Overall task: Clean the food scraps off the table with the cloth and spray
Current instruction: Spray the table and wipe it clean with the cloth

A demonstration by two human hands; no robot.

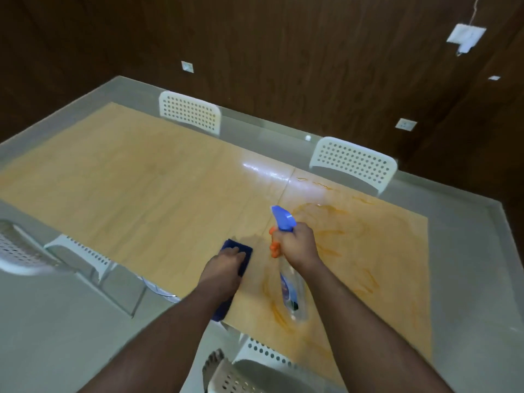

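A light wooden table carries orange smears over its right half. My left hand presses a dark blue cloth flat on the table near the front edge; part of the cloth shows again under my forearm. My right hand grips the neck of a clear spray bottle with a blue nozzle and an orange trigger. The bottle is held above the smears, its nozzle pointing away from me toward the table's middle.
Two white perforated chairs stand at the table's far side. More white chairs sit at the near side and the left. The floor is grey, and a dark wood wall stands behind.
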